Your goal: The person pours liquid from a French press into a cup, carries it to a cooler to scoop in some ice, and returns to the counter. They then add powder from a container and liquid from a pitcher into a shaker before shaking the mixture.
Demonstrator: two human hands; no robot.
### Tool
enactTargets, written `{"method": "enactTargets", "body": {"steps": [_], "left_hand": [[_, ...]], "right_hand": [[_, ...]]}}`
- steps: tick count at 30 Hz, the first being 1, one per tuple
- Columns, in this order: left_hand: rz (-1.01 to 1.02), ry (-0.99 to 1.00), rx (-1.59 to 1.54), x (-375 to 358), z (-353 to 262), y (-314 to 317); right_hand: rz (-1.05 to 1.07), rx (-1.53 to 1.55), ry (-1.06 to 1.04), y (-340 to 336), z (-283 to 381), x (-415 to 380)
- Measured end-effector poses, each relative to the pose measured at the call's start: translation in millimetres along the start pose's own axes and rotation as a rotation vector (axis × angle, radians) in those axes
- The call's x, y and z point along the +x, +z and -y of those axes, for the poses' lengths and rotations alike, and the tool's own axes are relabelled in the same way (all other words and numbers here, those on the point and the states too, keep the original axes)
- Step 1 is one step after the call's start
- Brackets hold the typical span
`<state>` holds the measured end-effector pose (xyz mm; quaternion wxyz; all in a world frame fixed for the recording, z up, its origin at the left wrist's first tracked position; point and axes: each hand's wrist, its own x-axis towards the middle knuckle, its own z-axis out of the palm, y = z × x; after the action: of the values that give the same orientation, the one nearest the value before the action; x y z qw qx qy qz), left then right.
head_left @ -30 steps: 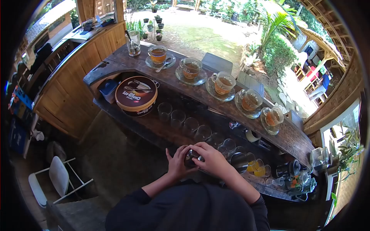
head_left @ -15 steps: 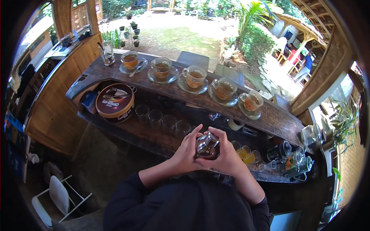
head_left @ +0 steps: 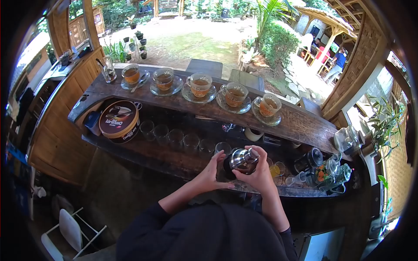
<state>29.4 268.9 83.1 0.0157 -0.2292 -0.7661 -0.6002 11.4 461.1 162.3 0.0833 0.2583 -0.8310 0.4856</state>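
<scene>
A shiny metal cocktail shaker is tilted in front of me, its cap toward the upper right. My right hand grips it from the right, fingers over the shoulder near the cap and thumb across the front. On the other side, my left hand makes a wide curve with fingers and thumb apart, fingertips close to the shaker's dark lower side. Just behind the shaker stands a clear glass. Glasses with yellow liquid sit to the right of my right hand.
Several cups of tea on glass saucers line the raised counter. Below are a round chocolate tub and a row of clear glasses. Jars and a glass pitcher crowd the right end. A white folding chair stands lower left.
The shaker and my right hand have moved up and right, tilting the cap rightward. My left hand's curve has widened around the shaker's side. The view has shifted slightly.
</scene>
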Motion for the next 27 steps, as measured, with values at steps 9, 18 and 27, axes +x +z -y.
{"method": "enactTargets", "body": {"steps": [9,18,27], "left_hand": [[-0.111,-0.018,-0.22,10.1,18.2,33.9],[-0.124,0.074,-0.224,10.6,21.9,40.8],[-0.156,0.042,-0.332,7.8,23.6,45.1]], "right_hand": [[0.023,0.006,-0.145,12.4,-7.4,-0.8],[0.08,-0.047,-0.167,14.1,-13.9,-2.8],[-0.078,-0.019,-0.239,33.9,-32.0,-6.0]]}}
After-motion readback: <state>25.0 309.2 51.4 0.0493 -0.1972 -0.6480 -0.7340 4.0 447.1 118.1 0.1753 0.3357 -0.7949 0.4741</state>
